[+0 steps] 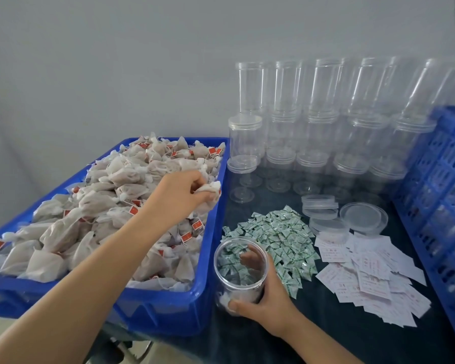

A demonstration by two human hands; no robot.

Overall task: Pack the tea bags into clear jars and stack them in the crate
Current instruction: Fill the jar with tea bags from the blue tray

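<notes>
Crate [441, 179] cut off; right hand [263, 298] fingers behind jar [241, 269].

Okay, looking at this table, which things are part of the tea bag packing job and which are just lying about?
Part of the job:
- left hand gripping tea bags
- blue tray of tea bags
- right hand holding open jar
- empty jars stacked at the back
- loose lids
- blue crate

Lying about for now:
- green-and-white sachets
- paper slips
</notes>
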